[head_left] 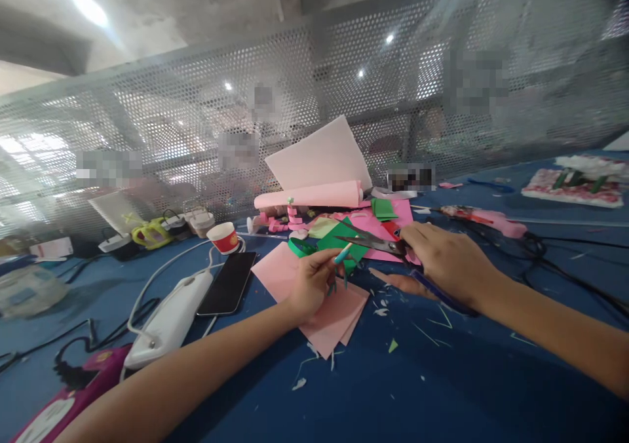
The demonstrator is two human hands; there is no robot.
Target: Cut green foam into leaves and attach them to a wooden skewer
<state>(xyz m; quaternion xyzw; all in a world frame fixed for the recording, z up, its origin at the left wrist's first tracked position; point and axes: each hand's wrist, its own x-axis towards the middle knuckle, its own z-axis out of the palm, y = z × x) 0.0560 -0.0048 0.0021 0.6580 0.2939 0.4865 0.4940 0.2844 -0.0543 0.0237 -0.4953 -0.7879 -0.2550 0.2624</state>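
My left hand (314,284) is closed in a pinch over the pink paper sheets (280,266). Between its fingertips is a small white and light-blue stick-like piece (343,253), its exact kind unclear. Thin dark-green strips (338,283) hang just below those fingers. My right hand (442,263) grips a pair of scissors (369,240) with dark-blue handles. The blades point left, close to the piece in my left hand, and look slightly parted. Behind both hands lie green paper (339,234) and a green tape roll (301,246).
Left of the sheets are a black phone (228,284), a white power strip (170,322) and a paper cup (225,238). A pink paper roll (309,195) lies at the back. A pink glue gun (486,220) with black cables is at right. Paper scraps (393,346) litter the blue table.
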